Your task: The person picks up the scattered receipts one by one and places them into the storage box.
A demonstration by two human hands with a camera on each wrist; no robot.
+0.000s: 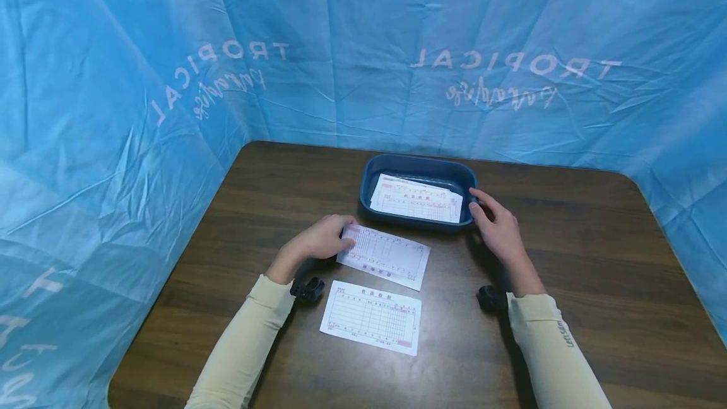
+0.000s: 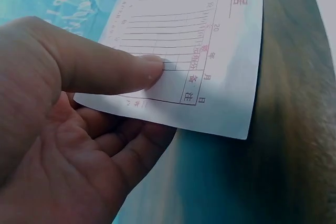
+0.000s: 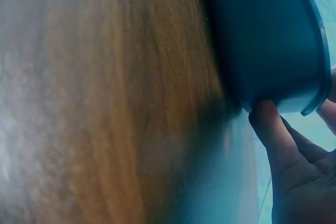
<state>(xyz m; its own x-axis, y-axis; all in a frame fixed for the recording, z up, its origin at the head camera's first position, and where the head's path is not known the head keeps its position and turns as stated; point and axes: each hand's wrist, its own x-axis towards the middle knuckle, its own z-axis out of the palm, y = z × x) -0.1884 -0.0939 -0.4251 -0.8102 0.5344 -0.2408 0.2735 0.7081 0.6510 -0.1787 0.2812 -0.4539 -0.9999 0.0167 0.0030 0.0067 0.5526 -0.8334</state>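
My left hand [image 1: 325, 237] pinches the left end of a printed receipt slip [image 1: 392, 257], just in front of the blue bin. Up close in the left wrist view, the thumb [image 2: 136, 69] lies on the slip's printed face and the fingers are beneath it. A dark blue plastic bin [image 1: 419, 163] stands at the back of the table with a stack of printed slips [image 1: 417, 199] inside. My right hand [image 1: 500, 226] holds the bin's right end, thumb against its outer wall and fingers by the rim. Another receipt slip [image 1: 372, 317] lies flat nearer the front.
The brown wooden table [image 1: 596, 257] extends to both sides of the bin. Blue printed cloth [image 1: 363, 81] hangs along the back and sides of the table. A small black device [image 1: 309, 289] is worn at the left wrist, another [image 1: 491, 298] at the right.
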